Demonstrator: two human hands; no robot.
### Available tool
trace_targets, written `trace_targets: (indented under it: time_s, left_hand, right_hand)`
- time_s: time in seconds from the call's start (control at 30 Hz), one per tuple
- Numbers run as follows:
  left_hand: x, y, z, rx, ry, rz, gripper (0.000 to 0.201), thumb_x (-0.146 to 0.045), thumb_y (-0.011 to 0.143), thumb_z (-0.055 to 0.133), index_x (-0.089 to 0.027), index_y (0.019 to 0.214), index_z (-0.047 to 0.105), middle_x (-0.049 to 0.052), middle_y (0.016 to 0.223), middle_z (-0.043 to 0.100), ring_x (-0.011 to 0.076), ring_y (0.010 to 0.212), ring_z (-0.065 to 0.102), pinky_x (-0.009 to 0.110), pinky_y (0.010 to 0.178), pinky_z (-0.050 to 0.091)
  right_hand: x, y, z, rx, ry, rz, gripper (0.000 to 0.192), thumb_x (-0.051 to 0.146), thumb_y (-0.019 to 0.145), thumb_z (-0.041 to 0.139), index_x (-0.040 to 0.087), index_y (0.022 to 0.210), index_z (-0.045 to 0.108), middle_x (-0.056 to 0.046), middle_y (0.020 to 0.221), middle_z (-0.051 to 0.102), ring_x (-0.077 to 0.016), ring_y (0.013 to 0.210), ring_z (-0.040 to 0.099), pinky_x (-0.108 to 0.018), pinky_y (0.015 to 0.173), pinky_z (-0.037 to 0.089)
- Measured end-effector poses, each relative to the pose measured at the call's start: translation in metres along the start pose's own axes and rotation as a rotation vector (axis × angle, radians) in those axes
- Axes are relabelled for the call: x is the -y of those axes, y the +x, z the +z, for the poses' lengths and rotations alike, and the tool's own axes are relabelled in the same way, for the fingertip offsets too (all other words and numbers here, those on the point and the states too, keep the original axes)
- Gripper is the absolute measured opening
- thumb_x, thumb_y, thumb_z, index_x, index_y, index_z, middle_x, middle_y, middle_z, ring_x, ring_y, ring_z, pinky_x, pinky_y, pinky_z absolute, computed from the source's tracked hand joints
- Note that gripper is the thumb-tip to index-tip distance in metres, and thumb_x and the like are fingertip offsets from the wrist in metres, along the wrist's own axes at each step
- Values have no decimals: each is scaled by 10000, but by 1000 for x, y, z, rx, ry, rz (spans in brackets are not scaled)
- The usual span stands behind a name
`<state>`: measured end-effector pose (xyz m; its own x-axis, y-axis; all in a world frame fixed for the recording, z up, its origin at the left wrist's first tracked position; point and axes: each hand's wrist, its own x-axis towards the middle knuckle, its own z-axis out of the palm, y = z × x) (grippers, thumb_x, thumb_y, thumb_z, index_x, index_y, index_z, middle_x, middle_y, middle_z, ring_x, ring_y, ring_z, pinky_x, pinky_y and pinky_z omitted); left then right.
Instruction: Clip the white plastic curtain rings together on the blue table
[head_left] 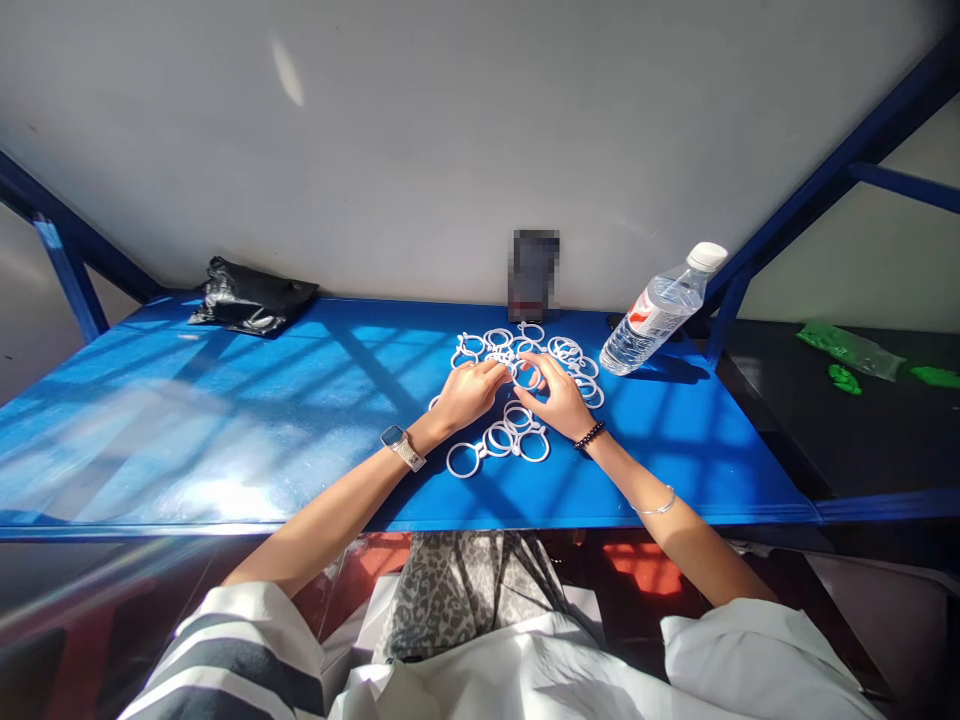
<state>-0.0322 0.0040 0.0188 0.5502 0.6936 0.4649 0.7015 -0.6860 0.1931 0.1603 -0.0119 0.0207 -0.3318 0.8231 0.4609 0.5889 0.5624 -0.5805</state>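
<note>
White rings (517, 424): spread over the middle of the blue table (322, 420), a larger heap on the far side of the hands and a small overlapping group on the near side; one more edge shows just left of the left wrist.
Held ring (527, 388): raised between the two hands; we find only this one plainly in handling.
Right hand (561, 395): thumb and fingers curved around the held ring, grasping it from the right.
Left hand (471, 393): fingertips pinched together at the ring's left edge; we judge that they grip it, though the contact itself is hidden.
Progress: we put the work partway through, with one ring in hand and both groups lying out. We see no mark that separates finished rings from unfinished, so we cannot tell which group is done.
Surroundings: clear bottle (652, 315) far right of the heap; black bag (255, 298) at far left; blurred dark object (534, 270) upright beyond the rings.
</note>
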Motion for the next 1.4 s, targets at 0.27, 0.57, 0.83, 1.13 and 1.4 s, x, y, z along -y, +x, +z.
trace_targets:
  time_s: [0.27, 0.57, 0.83, 1.13, 1.4]
  left_hand:
    - [2, 0, 1, -38, -6, -29, 248, -190, 968, 373, -177, 900, 612, 48, 824, 660, 146, 667, 599, 259, 607, 407]
    - [2, 0, 3, -31, -18, -10, 182, -186, 963, 407, -168, 984, 587, 55, 892, 683, 156, 719, 638, 243, 606, 416]
    - [2, -1, 5, -50, 3, 18, 188, -211, 972, 417, -161, 1085, 558, 61, 982, 700, 170, 794, 669, 251, 637, 444]
    - [3, -1, 5, -56, 10, 24, 217, -210, 981, 393, -156, 1127, 545, 71, 990, 701, 165, 837, 680, 238, 642, 464]
    - [3, 0, 6, -55, 35, 9, 204, -222, 981, 401, -157, 1095, 556, 69, 978, 702, 161, 801, 679, 236, 633, 457]
  right_hand:
    - [-2, 1, 0, -28, 7, -12, 406, 350, 840, 639, 230, 1214, 535, -86, 1053, 635, -223, 829, 634, -364, 658, 560]
    - [-3, 1, 0, -107, -7, -26, 376, 425, 798, 695, 219, 1082, 560, -82, 1001, 660, -254, 897, 651, -407, 752, 560]
    - [-2, 1, -1, -131, -23, -52, 336, 327, 774, 719, 215, 1051, 564, -67, 969, 655, -244, 879, 647, -384, 745, 551]
    - [1, 1, -2, -160, -35, -59, 328, 283, 778, 692, 222, 1075, 566, -58, 927, 663, -235, 823, 646, -376, 724, 551]
    - [3, 2, -3, -138, -61, -75, 382, 241, 800, 645, 225, 1171, 553, -70, 977, 654, -222, 788, 624, -393, 737, 558]
